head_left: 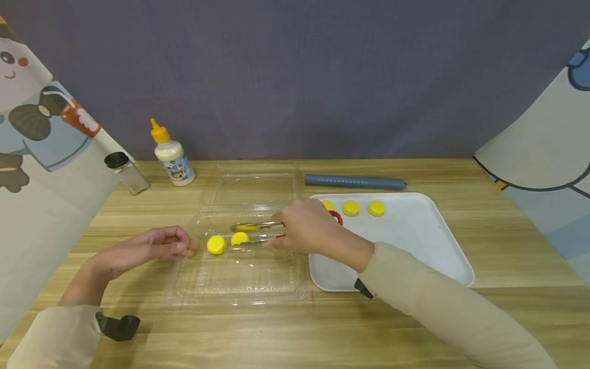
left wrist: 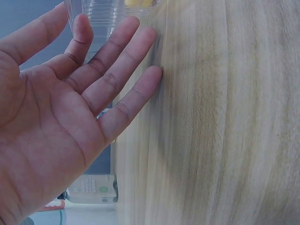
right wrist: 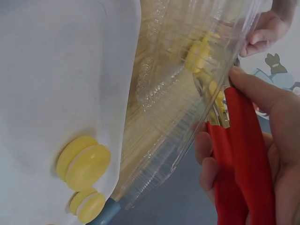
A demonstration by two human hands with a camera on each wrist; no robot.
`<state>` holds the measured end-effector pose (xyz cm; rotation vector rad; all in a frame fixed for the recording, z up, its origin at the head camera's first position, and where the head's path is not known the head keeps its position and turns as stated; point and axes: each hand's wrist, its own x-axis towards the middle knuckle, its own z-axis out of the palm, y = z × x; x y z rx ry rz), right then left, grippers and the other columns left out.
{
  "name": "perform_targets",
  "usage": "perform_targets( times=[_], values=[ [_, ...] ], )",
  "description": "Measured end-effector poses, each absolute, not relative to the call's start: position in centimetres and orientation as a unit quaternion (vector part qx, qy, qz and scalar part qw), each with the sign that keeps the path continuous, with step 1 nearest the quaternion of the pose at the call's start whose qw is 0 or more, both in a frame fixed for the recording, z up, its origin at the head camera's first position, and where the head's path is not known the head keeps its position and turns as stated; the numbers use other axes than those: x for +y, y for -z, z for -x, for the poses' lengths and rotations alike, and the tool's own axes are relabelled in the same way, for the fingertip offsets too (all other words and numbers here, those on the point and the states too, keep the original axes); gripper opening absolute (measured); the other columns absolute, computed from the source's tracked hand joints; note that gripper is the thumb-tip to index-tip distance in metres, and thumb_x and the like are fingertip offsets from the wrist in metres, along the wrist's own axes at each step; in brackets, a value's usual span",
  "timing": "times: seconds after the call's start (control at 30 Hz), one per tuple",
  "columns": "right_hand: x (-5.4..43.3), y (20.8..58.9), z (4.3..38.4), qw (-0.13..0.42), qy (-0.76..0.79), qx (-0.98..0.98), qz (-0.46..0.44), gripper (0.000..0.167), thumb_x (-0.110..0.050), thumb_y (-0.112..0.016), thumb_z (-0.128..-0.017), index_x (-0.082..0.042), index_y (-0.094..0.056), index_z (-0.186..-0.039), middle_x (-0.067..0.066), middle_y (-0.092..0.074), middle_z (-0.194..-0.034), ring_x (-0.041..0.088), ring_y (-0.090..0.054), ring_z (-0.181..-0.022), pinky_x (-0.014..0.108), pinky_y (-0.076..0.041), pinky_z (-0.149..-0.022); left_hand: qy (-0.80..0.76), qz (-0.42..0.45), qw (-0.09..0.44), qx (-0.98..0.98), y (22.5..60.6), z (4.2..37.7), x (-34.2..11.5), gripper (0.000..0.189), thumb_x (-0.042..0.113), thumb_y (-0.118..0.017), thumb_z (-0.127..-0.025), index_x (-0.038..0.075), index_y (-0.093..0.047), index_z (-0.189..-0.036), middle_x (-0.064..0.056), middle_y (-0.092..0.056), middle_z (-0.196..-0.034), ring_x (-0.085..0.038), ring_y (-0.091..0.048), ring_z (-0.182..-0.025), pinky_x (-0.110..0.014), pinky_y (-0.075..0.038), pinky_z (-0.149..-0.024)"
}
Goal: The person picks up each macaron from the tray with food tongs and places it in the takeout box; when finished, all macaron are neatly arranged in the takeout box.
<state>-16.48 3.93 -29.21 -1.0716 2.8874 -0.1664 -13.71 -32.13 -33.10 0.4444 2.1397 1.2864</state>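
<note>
My right hand grips a pair of tongs with red handles and metal arms, held low over the clear plastic container. Between the metal arms sits a yellow macaron. Just left of it lies another yellow macaron, and more yellow shows behind the far arm. At the container's left rim is my left hand, pinching the edge between thumb and index finger, with the other fingers extended. The container's lid lies folded back behind its base.
A white tray stands to the right, bearing yellow macarons along its back; my right hand partly hides one. Behind it lies a blue-grey stick-shaped box. At the back left stand a yellow-capped bottle and a black-lidded jar.
</note>
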Motion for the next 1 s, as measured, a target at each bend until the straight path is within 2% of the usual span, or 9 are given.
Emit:
perform_targets(
  times=[0.2, 0.37, 0.43, 0.67, 0.87, 1.0],
  values=[
    [5.0, 29.1, 16.3, 0.063, 0.102, 0.941, 0.316, 0.059, -0.058, -0.080, -0.082, -0.020, -0.073, -0.127, -0.007, -0.050, -0.056, 0.013, -0.046, -0.060, 0.030, -0.034, -0.052, -0.481, -0.165, 0.298, 0.808, 33.1, 13.7, -32.1, 0.024, 0.019, -0.046, -0.108, -0.002, -0.049, -0.120, -0.017, -0.053, -0.129, -0.023, -0.058, -0.119, -0.030, -0.052, -0.093],
    [5.8, 29.0, 16.0, 0.077, 0.121, 0.944, 0.296, 0.062, -0.060, -0.079, -0.081, -0.022, -0.072, -0.129, -0.010, -0.058, -0.066, 0.018, -0.055, -0.079, 0.032, -0.045, -0.063, -0.477, -0.161, 0.297, 0.811, 33.0, 13.8, -32.1, 0.023, 0.020, -0.046, -0.109, -0.001, -0.050, -0.118, -0.017, -0.054, -0.130, -0.025, -0.057, -0.120, -0.030, -0.052, -0.093],
    [6.1, 28.8, 15.9, 0.073, 0.130, 0.942, 0.299, 0.062, -0.060, -0.079, -0.080, -0.021, -0.073, -0.128, -0.011, -0.062, -0.072, 0.017, -0.056, -0.082, 0.032, -0.046, -0.066, -0.477, -0.162, 0.298, 0.811, 33.0, 13.8, -32.2, 0.023, 0.020, -0.045, -0.109, -0.001, -0.050, -0.118, -0.017, -0.054, -0.131, -0.024, -0.057, -0.120, -0.030, -0.052, -0.093],
    [7.6, 27.8, 15.4, 0.083, 0.194, 0.930, 0.302, 0.066, -0.060, -0.080, -0.080, -0.015, -0.073, -0.127, -0.007, -0.062, -0.072, 0.011, -0.053, -0.063, 0.029, -0.045, -0.057, -0.488, -0.163, 0.306, 0.801, 33.0, 13.8, -32.2, 0.022, 0.018, -0.045, -0.109, -0.002, -0.050, -0.117, -0.016, -0.054, -0.128, -0.017, -0.058, -0.119, -0.028, -0.052, -0.093],
    [9.4, 27.2, 15.2, 0.064, 0.208, 0.925, 0.311, 0.068, -0.063, -0.075, -0.082, -0.012, -0.072, -0.127, -0.009, -0.060, -0.067, 0.008, -0.046, -0.059, 0.028, -0.041, -0.056, -0.488, -0.162, 0.302, 0.802, 33.1, 13.7, -32.2, 0.023, 0.019, -0.046, -0.109, -0.002, -0.049, -0.118, -0.018, -0.053, -0.131, -0.012, -0.058, -0.120, -0.025, -0.051, -0.095],
    [10.8, 26.9, 15.1, 0.059, 0.220, 0.926, 0.301, 0.064, -0.063, -0.075, -0.082, -0.016, -0.073, -0.126, -0.009, -0.061, -0.067, 0.008, -0.044, -0.057, 0.029, -0.041, -0.057, -0.487, -0.161, 0.299, 0.805, 33.1, 13.5, -32.0, 0.024, 0.020, -0.048, -0.108, -0.002, -0.049, -0.118, -0.020, -0.052, -0.131, -0.012, -0.058, -0.121, -0.025, -0.051, -0.096]
  ],
)
